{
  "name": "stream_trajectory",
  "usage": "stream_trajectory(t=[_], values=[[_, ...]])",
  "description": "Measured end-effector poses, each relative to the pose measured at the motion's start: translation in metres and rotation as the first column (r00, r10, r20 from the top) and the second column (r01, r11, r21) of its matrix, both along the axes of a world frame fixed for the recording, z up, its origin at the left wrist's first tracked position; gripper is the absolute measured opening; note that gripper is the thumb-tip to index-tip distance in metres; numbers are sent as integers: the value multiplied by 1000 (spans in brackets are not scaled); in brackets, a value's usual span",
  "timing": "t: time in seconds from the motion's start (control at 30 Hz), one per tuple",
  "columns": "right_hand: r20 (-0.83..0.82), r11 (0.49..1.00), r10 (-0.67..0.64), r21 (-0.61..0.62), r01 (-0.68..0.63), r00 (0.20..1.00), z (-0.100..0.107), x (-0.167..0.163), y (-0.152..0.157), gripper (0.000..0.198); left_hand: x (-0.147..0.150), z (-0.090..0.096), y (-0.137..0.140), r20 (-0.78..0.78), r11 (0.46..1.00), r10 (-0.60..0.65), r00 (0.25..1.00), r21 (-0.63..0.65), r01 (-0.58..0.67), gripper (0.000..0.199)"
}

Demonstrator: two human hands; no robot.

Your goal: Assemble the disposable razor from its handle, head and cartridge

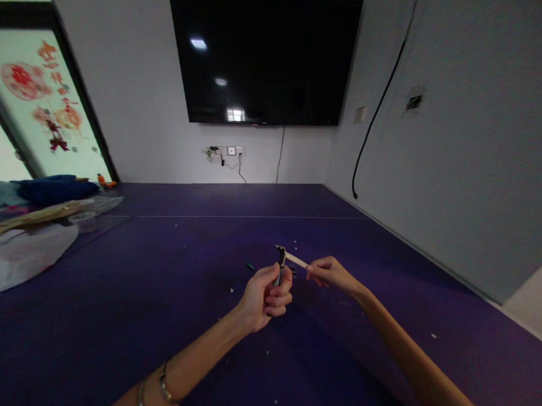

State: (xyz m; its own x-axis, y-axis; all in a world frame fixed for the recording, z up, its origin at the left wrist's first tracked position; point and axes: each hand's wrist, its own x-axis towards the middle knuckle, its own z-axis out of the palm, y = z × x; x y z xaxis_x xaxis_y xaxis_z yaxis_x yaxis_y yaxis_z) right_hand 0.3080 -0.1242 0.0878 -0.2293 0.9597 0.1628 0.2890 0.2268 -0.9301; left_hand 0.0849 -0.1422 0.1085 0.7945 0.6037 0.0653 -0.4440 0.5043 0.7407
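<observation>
Wrapping the shaft of a slim black-and-silver hand tool [281, 256], the left hand [267, 295] has its grip clenched below the tool's head, while the right hand [330, 272], to the tool's right, pinches the outer end of a pale flat stick [297, 260] reaching that head. The tool looks light, stiff and perhaps slippery, best held by its shaft; the stick seems thin and breakable, best pinched at its end. Left of the tool, a small dark green piece [250, 266] lies on the purple floor [169, 334]; far beyond it hangs a television [270, 54].

Over purple flooring [169, 334], the left hand [264, 295] grips a dark object [281, 256] — the right hand [330, 272], a pale strip [297, 261].
</observation>
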Motion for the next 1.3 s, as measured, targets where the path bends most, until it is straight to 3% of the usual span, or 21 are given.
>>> stream_trajectory(t=[0.17, 0.3, 0.4, 0.5, 0.67, 0.8, 1.03, 1.3], values=[[-53, 997, -69, 20, 70, 996, 8, 10, -1, 38, 0, -1, 4, -28, 991, 99, 995, 97, -96, 23], [-312, 996, -86, -37, 78, 946, 31, -9, -17, 31, 4, -10, 12, -63, 950, 265, 962, 187, -249, 24], [-559, 989, -62, -144, -23, 827, 42, -38, -33, 26, 6, -15, 19, -118, 910, 367, 923, 250, -330, 26], [-706, 968, -63, -215, -129, 706, 44, -70, -49, 25, 7, -19, 24, -136, 877, 420, 897, 313, -363, 29], [-843, 898, -144, -331, -289, 518, 36, -106, -66, 19, 9, -23, 29, -142, 840, 478, 867, 364, -403, 30], [-911, 851, -170, -328, -411, 375, 32, -119, -71, 18, 10, -22, 28, -156, 819, 507, 848, 395, -416, 31], [-885, 837, -272, -410, -361, 377, 15, -132, -98, 26, 11, -19, 26, -173, 820, 513, 841, 389, -421, 34], [-888, 861, -248, -385, -332, 387, 26, -133, -97, 27, 12, -18, 20, -159, 813, 506, 848, 415, -408, 32]])
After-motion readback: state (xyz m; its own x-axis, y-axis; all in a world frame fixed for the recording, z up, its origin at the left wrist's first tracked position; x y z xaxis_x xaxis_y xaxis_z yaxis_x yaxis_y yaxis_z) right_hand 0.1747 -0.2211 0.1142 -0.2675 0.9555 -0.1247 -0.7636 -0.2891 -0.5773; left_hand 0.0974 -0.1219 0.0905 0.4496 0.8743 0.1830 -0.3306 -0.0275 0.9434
